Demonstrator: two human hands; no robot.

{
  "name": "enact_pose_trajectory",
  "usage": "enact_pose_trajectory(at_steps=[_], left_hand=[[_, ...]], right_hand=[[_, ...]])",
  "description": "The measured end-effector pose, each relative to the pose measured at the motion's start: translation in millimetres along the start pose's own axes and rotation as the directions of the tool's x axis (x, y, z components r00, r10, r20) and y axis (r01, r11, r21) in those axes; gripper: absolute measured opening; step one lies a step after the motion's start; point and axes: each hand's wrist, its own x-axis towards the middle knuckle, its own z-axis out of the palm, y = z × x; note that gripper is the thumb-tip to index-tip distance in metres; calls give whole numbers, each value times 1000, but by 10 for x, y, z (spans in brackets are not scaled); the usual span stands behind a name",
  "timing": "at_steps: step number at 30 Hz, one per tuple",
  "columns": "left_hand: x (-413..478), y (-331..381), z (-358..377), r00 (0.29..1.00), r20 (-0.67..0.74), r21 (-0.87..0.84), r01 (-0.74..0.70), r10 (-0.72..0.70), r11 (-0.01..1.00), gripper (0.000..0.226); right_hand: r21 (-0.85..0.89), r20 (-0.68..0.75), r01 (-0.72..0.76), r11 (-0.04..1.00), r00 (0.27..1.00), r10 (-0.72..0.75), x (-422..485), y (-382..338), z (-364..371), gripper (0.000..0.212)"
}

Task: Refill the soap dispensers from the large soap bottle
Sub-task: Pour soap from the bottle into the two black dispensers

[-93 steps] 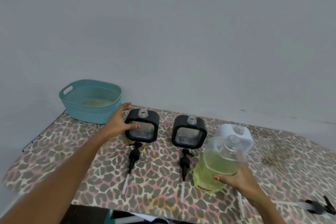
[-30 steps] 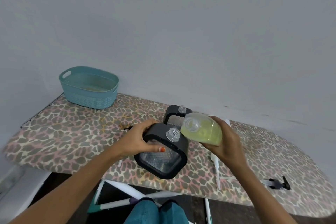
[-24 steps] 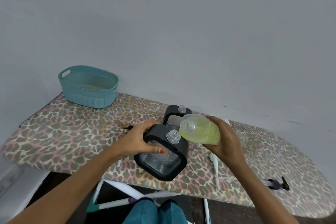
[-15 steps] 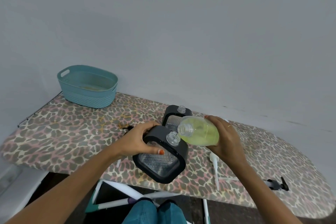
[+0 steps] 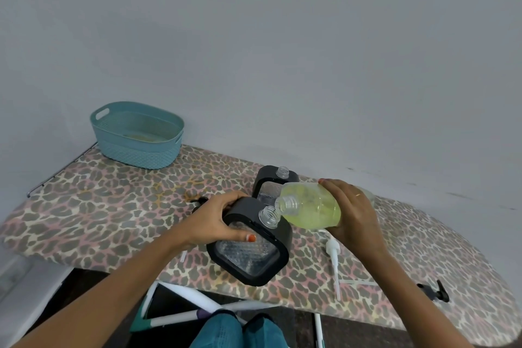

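My left hand (image 5: 217,219) grips a black square soap dispenser (image 5: 250,251) with a clear window, lifted and tilted above the board's front edge. Its open threaded neck (image 5: 268,215) points up and right. My right hand (image 5: 351,213) holds the large clear soap bottle (image 5: 309,209), filled with yellow-green soap and tipped on its side. The bottle's open mouth (image 5: 286,203) sits just above the dispenser's neck. A second black dispenser (image 5: 271,181) stands behind them, neck open.
The leopard-print ironing board (image 5: 113,212) carries a teal basket (image 5: 137,135) at the far left. A white pump with its tube (image 5: 333,260) lies right of the dispensers, a black pump head (image 5: 436,291) near the right edge. The board's white legs (image 5: 183,308) show below.
The bottle's mouth has dipped lower and closer to the dispenser's neck. Three seconds ago both dispensers stood on the board; the left one is now lifted toward me.
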Motion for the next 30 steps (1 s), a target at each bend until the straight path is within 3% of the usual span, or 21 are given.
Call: enact_pose_trajectory(at_steps=[11,19,30], left_hand=[[-10,-31,-8,1000,-21,13,8,-7,1000,73],[-16,-32,-7,999,-33,22,19,-18,1000,61],[3,-54,9,999,-42,0,15,-15,1000,77]], right_hand=[[-44,2,28,999,1000,-28,59,-7,14,85],[-91,-4,50,995,999,-50,73,3,13,87],[-84,-7,64,994,998,-65,95,1,-5,86]])
